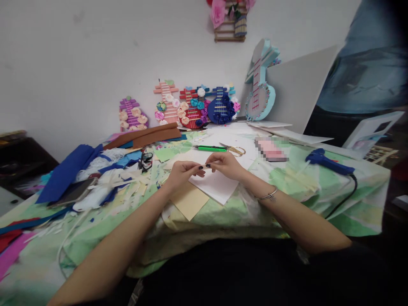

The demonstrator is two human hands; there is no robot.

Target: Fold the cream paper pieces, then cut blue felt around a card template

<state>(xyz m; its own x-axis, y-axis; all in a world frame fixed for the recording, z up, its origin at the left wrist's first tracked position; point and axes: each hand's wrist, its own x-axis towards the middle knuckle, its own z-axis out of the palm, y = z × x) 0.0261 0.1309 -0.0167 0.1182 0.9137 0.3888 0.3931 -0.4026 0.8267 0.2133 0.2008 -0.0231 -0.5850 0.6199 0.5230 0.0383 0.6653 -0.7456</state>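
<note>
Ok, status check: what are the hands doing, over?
Left hand and right hand pinching small pale piece, too tiny to identify. White paper beneath. Scissors and green cutter beyond, not blocking.

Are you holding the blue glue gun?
No, the glue gun lies on the tablecloth, apart from the left hand and right hand.
</note>
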